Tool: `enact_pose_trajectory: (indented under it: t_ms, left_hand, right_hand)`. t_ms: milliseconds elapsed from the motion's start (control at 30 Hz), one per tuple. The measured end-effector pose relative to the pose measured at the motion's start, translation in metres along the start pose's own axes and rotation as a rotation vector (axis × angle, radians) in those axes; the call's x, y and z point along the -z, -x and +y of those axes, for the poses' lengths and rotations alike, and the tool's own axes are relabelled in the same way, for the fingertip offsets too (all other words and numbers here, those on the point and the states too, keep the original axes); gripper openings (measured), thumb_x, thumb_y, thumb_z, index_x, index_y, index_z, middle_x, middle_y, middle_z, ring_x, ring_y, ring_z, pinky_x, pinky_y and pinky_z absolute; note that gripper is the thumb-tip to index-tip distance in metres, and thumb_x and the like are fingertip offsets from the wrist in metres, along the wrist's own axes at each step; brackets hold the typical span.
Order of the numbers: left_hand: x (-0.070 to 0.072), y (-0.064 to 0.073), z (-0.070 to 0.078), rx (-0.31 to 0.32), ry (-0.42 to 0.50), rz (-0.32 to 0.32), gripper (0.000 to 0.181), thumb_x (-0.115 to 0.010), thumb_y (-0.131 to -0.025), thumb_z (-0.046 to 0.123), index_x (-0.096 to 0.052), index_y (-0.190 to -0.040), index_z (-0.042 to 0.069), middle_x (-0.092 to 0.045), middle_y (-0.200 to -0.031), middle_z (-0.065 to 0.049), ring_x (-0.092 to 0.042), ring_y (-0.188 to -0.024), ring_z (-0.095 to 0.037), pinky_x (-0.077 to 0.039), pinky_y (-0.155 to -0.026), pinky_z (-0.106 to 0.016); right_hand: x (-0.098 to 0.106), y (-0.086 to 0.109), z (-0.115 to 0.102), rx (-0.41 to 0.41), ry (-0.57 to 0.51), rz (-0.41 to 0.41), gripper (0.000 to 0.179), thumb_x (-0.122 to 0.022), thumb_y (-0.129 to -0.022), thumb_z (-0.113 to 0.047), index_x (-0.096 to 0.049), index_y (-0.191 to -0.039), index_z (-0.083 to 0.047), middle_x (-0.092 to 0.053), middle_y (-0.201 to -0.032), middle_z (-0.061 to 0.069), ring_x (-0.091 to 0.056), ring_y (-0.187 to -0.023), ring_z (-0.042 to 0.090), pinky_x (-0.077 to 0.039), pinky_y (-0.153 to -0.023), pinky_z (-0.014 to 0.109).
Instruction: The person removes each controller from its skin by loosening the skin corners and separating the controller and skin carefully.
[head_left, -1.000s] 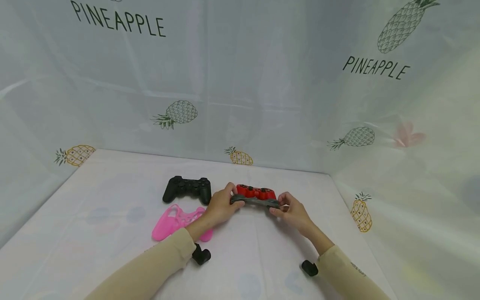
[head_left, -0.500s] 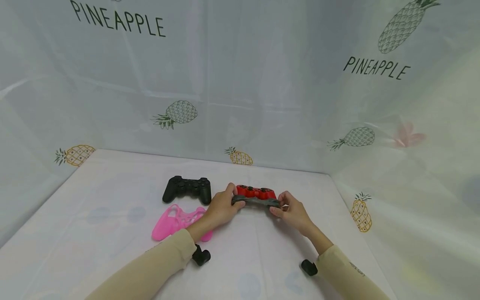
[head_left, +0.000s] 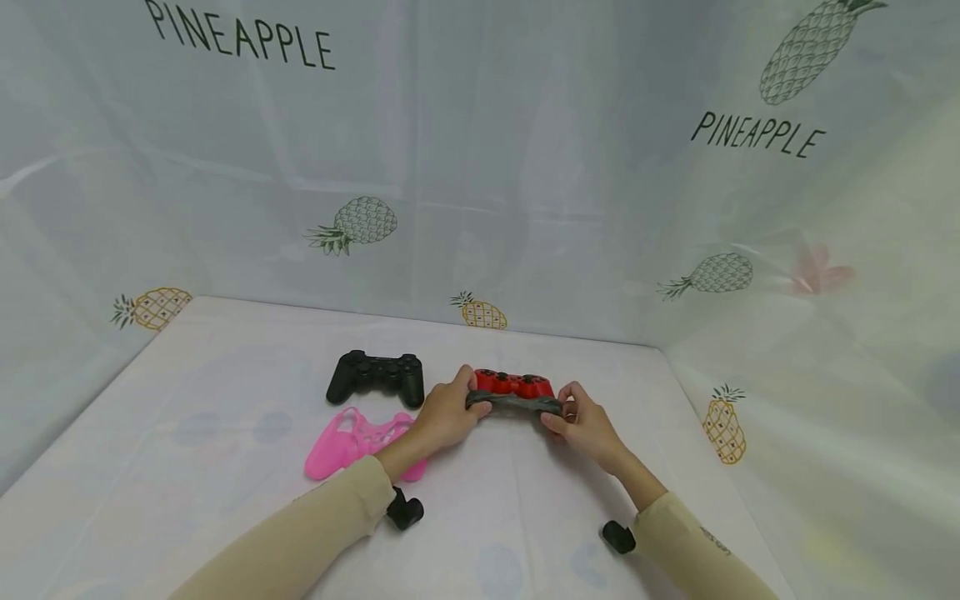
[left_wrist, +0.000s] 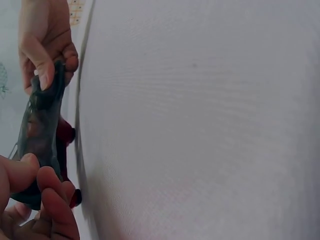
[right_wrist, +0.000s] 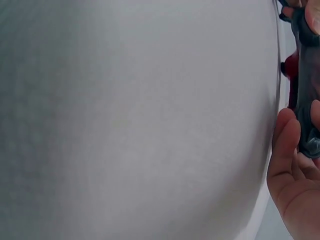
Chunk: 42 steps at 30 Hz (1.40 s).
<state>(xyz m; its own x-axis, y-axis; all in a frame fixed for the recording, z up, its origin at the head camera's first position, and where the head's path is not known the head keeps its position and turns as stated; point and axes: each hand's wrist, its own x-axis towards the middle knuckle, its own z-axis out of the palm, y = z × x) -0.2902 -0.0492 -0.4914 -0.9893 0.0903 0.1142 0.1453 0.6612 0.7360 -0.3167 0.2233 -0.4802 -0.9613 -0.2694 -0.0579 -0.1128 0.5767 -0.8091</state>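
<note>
My left hand and right hand each pinch one end of a dark grey, rubbery controller cover, stretched level between them. Thumbs lie on its near side and fingers go behind it. Just beyond the cover is a red game controller, its lower part hidden by the cover. In the left wrist view the translucent cover shows folds, with red and black parts behind it. The right wrist view catches the cover's end between my right thumb and fingers.
A black game controller lies left of my left hand. In front of it is a pink controller cover, partly under my left forearm. Small black devices sit at both wrists. A pineapple-print curtain stands behind the white table.
Hands, cover and red controller appear almost unmoved, with the cover shifted very slightly right. The whole head view has shifted slightly.
</note>
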Motion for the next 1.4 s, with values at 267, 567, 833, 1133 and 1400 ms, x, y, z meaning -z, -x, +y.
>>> enact_pose_trajectory:
  t_ms: [267, 567, 833, 1133, 1400]
  left_hand:
    - [0.0, 0.002, 0.001, 0.002, -0.003, 0.001, 0.035, -0.077, -0.099, 0.033, -0.048, -0.11, 0.018, -0.061, -0.079, -0.007, -0.055, -0.076, -0.024, -0.041, -0.066, -0.035]
    - [-0.001, 0.001, 0.002, -0.027, -0.031, 0.002, 0.034, -0.078, -0.099, 0.031, -0.048, -0.107, 0.016, -0.06, -0.076, -0.005, -0.055, -0.073, -0.022, -0.039, -0.064, -0.034]
    - [-0.003, 0.007, 0.005, -0.068, -0.083, 0.023, 0.036, -0.079, -0.098, 0.029, -0.047, -0.103, 0.015, -0.058, -0.071, -0.005, -0.056, -0.069, -0.022, -0.04, -0.059, -0.034]
    - [-0.007, 0.009, 0.003, -0.085, -0.112, 0.003, 0.037, -0.08, -0.096, 0.028, -0.046, -0.1, 0.016, -0.059, -0.072, -0.002, -0.056, -0.067, -0.02, -0.041, -0.058, -0.033]
    - [-0.011, 0.011, 0.007, -0.051, -0.068, -0.053, 0.028, -0.075, -0.099, 0.021, -0.049, -0.103, 0.013, -0.059, -0.061, 0.0, -0.061, -0.055, -0.017, -0.044, -0.058, -0.034]
  right_hand:
    - [0.0, 0.0, -0.002, -0.023, 0.066, 0.006, 0.039, -0.078, -0.098, -0.027, -0.046, -0.114, -0.012, -0.068, -0.082, 0.003, -0.059, -0.072, 0.015, -0.044, -0.065, 0.031]
    - [-0.001, -0.001, 0.0, -0.031, 0.059, 0.02, 0.036, -0.079, -0.097, -0.023, -0.047, -0.109, -0.012, -0.064, -0.074, 0.002, -0.06, -0.066, 0.016, -0.043, -0.061, 0.029]
    - [-0.002, 0.0, 0.0, 0.001, 0.152, 0.033, 0.033, -0.078, -0.096, -0.02, -0.048, -0.105, -0.011, -0.063, -0.069, -0.001, -0.055, -0.063, 0.014, -0.04, -0.06, 0.028]
    - [-0.002, 0.0, -0.001, -0.065, 0.134, -0.008, 0.032, -0.079, -0.095, -0.021, -0.049, -0.103, -0.011, -0.068, -0.072, 0.001, -0.061, -0.064, 0.016, -0.044, -0.062, 0.031]
    - [-0.006, 0.004, -0.001, -0.08, 0.147, 0.0, 0.031, -0.078, -0.095, -0.022, -0.05, -0.101, -0.011, -0.066, -0.068, 0.001, -0.061, -0.061, 0.015, -0.044, -0.06, 0.031]
